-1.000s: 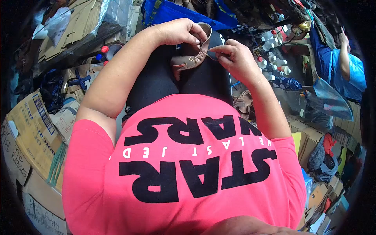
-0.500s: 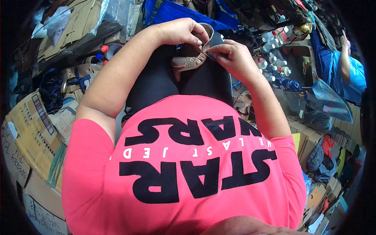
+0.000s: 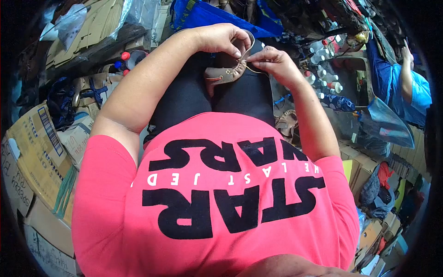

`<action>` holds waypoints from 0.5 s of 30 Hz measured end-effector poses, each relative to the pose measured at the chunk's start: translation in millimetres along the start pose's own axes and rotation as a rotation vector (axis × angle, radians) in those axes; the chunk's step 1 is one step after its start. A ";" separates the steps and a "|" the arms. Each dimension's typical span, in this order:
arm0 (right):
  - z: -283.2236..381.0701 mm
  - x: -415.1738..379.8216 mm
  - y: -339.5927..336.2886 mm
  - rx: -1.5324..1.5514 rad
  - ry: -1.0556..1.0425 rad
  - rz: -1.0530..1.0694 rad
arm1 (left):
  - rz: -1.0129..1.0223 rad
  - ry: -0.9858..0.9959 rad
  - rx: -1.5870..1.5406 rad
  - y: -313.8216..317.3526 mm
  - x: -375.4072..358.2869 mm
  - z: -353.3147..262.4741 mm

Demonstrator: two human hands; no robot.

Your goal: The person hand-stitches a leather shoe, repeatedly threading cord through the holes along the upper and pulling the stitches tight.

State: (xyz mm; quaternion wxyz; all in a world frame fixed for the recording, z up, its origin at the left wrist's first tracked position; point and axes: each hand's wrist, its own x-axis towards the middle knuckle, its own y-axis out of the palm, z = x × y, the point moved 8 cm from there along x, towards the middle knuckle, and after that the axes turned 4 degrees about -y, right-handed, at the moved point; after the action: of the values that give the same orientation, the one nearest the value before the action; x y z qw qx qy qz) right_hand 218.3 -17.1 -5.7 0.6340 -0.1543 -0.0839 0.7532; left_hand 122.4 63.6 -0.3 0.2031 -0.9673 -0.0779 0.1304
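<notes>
A brown leather shoe (image 3: 222,75) with a stitched seam and small eyelets rests over my thighs in black trousers. My left hand (image 3: 226,40) grips the shoe's upper edge from the left, thumb and fingers closed on the leather. From the right, my right hand (image 3: 273,62) pinches at the seam with thumb and forefinger. A thin light cord (image 3: 256,70) curves out below those fingertips, close to the shoe. The fingertips hide where the cord meets the leather.
Ahead lies a blue bag (image 3: 207,16). Several bottles (image 3: 323,76) stand to the right, near a grey crate (image 3: 353,60). A sandal (image 3: 287,122) lies beside my right thigh. Cardboard boxes (image 3: 37,143) are stacked at left. Another person in blue (image 3: 413,87) is at far right.
My right hand has shifted slightly right along the seam, and a loop of thin cord now shows below its fingers. The left hand still grips the shoe, which has moved a little.
</notes>
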 end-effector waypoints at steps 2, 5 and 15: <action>-3.5 -1.2 5.0 0.029 0.045 -0.096 | 0.023 -0.043 -0.042 1.1 0.5 2.1; 25.8 -4.6 6.5 -0.257 -0.118 -0.182 | -0.125 -0.001 0.091 -6.7 -8.3 -7.0; 46.6 -37.4 25.2 -0.597 -0.172 -0.261 | -0.668 -0.013 0.355 -11.8 -90.5 -19.0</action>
State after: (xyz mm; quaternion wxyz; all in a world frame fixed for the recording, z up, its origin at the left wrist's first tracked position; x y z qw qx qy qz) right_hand 184.6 -55.2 34.7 0.6424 -0.2571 -0.3731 0.6180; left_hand 40.3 48.7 41.3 0.3986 -0.8374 -0.3666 0.0744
